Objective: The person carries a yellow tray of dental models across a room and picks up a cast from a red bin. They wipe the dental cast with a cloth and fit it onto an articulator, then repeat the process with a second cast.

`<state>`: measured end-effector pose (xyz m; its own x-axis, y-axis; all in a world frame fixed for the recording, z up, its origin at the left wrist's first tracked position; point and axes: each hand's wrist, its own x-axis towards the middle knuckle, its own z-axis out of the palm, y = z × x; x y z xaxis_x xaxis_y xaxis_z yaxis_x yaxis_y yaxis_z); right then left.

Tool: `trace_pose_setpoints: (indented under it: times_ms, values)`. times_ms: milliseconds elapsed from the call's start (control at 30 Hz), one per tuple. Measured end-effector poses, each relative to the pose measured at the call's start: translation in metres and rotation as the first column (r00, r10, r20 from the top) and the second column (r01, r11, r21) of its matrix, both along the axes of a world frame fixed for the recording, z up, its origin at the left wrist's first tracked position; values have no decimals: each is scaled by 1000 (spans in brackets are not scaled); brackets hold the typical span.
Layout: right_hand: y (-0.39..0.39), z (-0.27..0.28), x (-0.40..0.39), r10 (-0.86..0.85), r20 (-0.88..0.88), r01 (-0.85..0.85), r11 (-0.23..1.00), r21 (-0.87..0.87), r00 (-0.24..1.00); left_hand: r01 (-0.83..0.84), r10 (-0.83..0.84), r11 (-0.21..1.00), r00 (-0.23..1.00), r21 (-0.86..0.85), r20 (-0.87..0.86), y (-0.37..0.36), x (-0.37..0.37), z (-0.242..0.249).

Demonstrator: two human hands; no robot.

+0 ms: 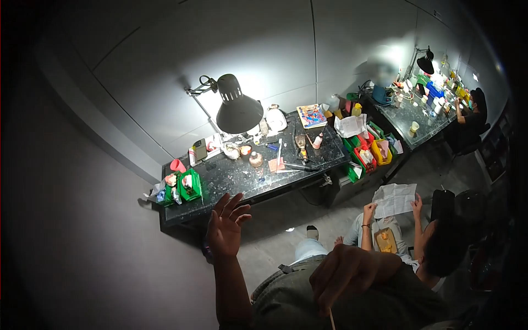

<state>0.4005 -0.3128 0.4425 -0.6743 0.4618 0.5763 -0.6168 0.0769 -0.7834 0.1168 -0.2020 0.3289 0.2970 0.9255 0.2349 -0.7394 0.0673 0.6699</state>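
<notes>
My left hand (224, 228) is raised in front of the near edge of the dark workbench (231, 190), palm up, its fingers apart and holding nothing. Close to the camera at the lower middle, my right hand (349, 272) is closed, with a thin light stick (331, 320) coming out below its fingers. Most of the stick is out of view. On the bench behind my left hand stand a green bin (190, 186), a red cup (177, 165), a small round jar (256, 159) and a phone (199, 149).
A black lamp (239, 110) hangs over the bench. Right of it are a magazine (312, 116) and coloured bins (381, 151). A seated person (440, 247) at the lower right holds a paper sheet (395, 199). Another person (473, 113) sits at a farther bench.
</notes>
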Motion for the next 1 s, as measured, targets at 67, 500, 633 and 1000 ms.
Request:
trace_pose_setpoints:
  times_ms: [67, 500, 633, 1000]
  values:
    - [2, 4, -4, 21, -9, -20, 995, 96, 1000, 2, -2, 1000, 1000, 6, 20, -1, 0, 2]
    - [15, 14, -6, -20, -74, 31, 988, 150, 997, 80, -67, 991, 990, -108, 124, 5, 25, -10]
    - [17, 5, 7, -155, 15, 153, 985, 85, 988, 90, -72, 986, 988, -137, 135, 12, 30, -14]
    - [-3, -174, 110, -476, 632, 783, 478, -398, 612, 78, -45, 977, 985, -198, 165, 53, 36, -27]
